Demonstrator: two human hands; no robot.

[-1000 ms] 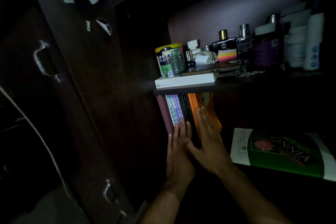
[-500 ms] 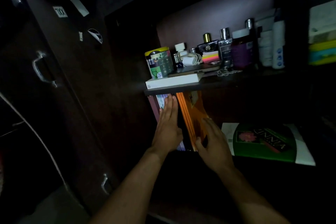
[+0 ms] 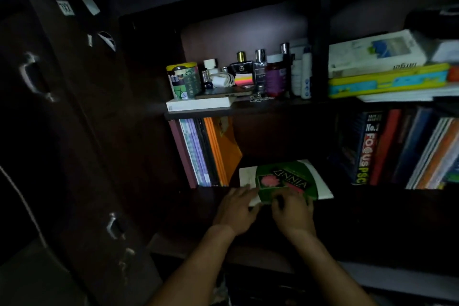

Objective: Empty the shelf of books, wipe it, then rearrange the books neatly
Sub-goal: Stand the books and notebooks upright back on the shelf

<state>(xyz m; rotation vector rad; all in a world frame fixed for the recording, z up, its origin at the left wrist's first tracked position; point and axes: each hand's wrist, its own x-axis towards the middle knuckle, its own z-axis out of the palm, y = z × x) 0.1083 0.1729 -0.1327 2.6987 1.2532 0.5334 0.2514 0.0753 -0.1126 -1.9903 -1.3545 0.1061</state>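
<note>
Both hands are reaching to the near edge of the green book (image 3: 285, 180) lying flat on the shelf (image 3: 372, 196), right of the upright books (image 3: 206, 151): the left hand (image 3: 234, 208) is resting straight fingers on its white near-left corner, and the right hand (image 3: 293, 211) is curling over the near edge, though whether it is actually pinching the cover is too dark to tell. To lift cleanly, they should probably be getting thumbs on top and fingers under, sliding it nearer first. The leaning orange books (image 3: 223, 149) could tip right.

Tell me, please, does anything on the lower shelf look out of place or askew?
Yes: the green book lies flat and skewed while the books beside it stand upright; both hands, left and right, are on it.
</note>
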